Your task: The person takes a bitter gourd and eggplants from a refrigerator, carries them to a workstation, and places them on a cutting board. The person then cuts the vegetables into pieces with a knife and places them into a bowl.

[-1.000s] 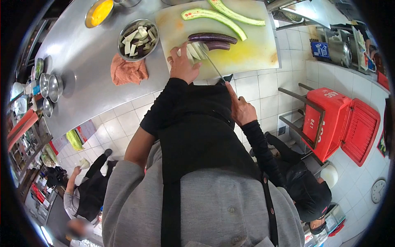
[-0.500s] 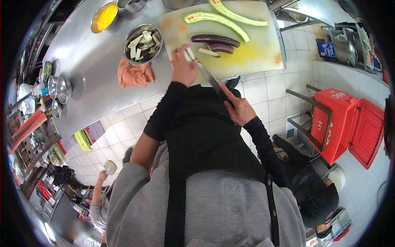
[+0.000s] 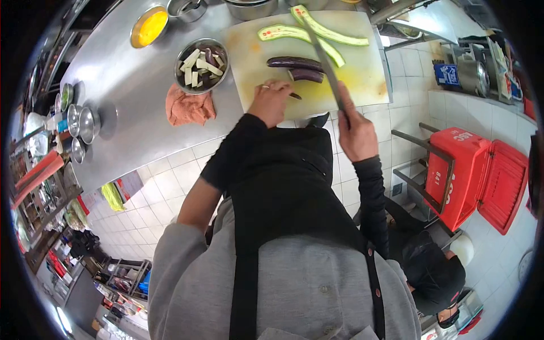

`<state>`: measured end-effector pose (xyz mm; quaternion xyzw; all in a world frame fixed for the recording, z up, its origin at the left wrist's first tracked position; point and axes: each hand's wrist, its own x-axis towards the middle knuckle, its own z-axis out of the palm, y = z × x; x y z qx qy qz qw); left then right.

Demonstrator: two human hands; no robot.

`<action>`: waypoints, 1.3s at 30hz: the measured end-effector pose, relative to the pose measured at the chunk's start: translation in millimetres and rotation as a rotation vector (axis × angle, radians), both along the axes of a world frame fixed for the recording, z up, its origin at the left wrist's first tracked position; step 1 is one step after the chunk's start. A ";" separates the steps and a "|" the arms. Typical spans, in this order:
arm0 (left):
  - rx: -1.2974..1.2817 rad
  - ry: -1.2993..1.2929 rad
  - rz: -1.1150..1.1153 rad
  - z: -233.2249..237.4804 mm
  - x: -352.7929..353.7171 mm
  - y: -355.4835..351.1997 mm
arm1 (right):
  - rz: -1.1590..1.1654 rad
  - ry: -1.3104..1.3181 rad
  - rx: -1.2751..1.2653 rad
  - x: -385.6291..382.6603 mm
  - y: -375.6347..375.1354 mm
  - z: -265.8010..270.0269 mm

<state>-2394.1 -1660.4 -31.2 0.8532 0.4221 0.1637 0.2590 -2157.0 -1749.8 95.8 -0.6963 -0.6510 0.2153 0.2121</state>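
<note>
My right hand [image 3: 357, 131] is wrapped round the handle of a long knife [image 3: 322, 52], whose blade points away over the cutting board [image 3: 354, 85]. On the board's near left part, my left hand [image 3: 271, 102] rests with bent fingers on a small eggplant piece [image 3: 295, 96], which they partly cover. Just beyond lie a dark eggplant length [image 3: 293, 62] and a shorter purple one [image 3: 306, 75]. Two long green gourd halves [image 3: 334, 35] lie at the far side, partly behind the blade. Left of the board, a metal bowl [image 3: 180, 72] holds several cut eggplant pieces [image 3: 209, 67].
An orange cloth [image 3: 190, 106] lies beside the bowl. Farther left are a bowl of yellow liquid [image 3: 149, 28] and small metal bowls [image 3: 88, 124]. A red bin [image 3: 460, 170] stands at the right. A person in black [image 3: 433, 266] is at the lower right.
The knife has moved away from my left hand and now points across the board. My left hand has moved right onto the small piece. More eggplant pieces are in the bowl.
</note>
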 end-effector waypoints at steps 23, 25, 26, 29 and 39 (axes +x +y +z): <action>0.160 0.159 0.063 -21.5 32.2 20.8 | -0.019 0.138 0.027 -30.6 13.9 -13.7; 0.163 0.033 0.049 -24.5 0.8 18.9 | 0.047 0.132 0.076 -32.4 7.6 -23.5; 0.163 -0.032 0.040 -26.8 -14.1 17.4 | 0.067 0.107 0.044 -33.5 2.9 -27.7; 0.255 0.005 0.007 -29.8 -43.4 9.9 | 0.153 -0.023 -0.047 -35.1 -11.8 -39.8; 0.201 -0.234 0.093 -46.2 -69.2 -7.5 | 0.313 -0.174 -0.274 -46.7 -39.2 -54.9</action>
